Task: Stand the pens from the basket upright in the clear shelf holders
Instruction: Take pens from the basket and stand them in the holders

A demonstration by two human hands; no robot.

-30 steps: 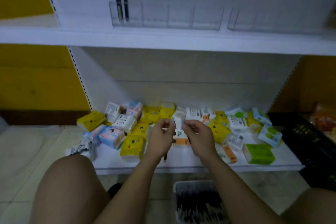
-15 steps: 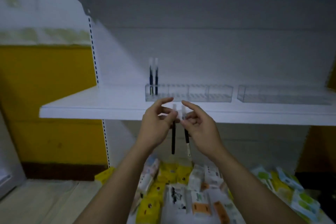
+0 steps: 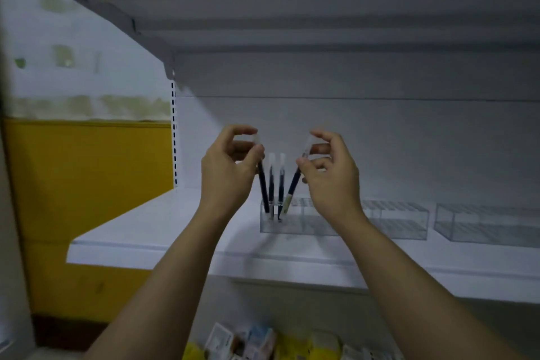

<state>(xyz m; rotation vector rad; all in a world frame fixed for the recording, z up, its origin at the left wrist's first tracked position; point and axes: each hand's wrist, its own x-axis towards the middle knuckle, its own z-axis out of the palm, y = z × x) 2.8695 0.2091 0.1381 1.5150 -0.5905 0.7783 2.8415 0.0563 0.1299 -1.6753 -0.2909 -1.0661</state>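
A clear holder [image 3: 298, 222] stands on the white shelf [image 3: 163, 231], with two dark pens [image 3: 276, 184] upright in its left end. My left hand [image 3: 228, 172] pinches a dark pen [image 3: 263, 184] near its clear cap, its tip down in the holder's left end. My right hand [image 3: 330, 175] pinches another dark pen [image 3: 293, 185], tilted, its pale lower end reaching into the holder just right of the standing pens. The basket is out of view.
A second clear holder [image 3: 485, 222] sits further right on the same shelf. Another shelf [image 3: 292, 9] hangs overhead. Small coloured packets [image 3: 248, 342] lie on the lower shelf below. A yellow wall [image 3: 87, 199] is at left.
Both hands rose from the lower shelf with one pen each, up past the shelf edge, and now hold the pens' tips in the clear holder. The view tilted upward.
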